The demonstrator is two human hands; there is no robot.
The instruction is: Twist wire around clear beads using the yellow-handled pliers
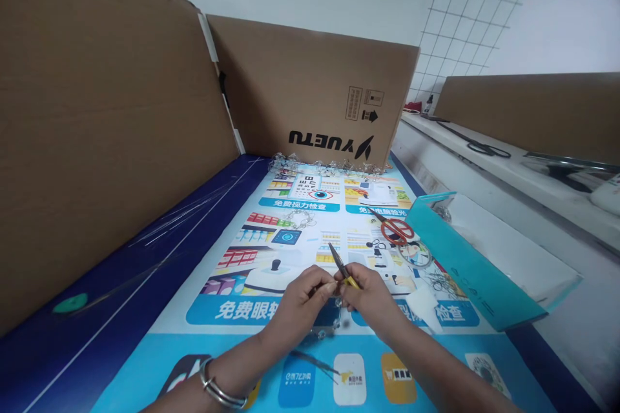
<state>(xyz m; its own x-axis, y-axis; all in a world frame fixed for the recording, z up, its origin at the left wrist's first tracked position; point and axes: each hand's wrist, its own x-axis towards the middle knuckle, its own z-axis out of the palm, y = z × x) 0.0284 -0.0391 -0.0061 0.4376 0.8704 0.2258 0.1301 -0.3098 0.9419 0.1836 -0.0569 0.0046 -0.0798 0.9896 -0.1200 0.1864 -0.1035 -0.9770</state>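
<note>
The right hand (364, 290) has its grip clamped on yellow-handled pliers (340, 263); the left hand (309, 293) pinches a clear beaded strand (321, 335), which shows just below both hands over the printed counter (140, 361)

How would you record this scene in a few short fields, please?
left hand: thumb and finger pinched together, apparently on a clear beaded strand
right hand: holding yellow-handled pliers, tips pointing away
right side: red-handled scissors beside an open teal box
far end: clear beaded pieces before a cardboard panel
surface: printed sheet beneath the hands
</note>
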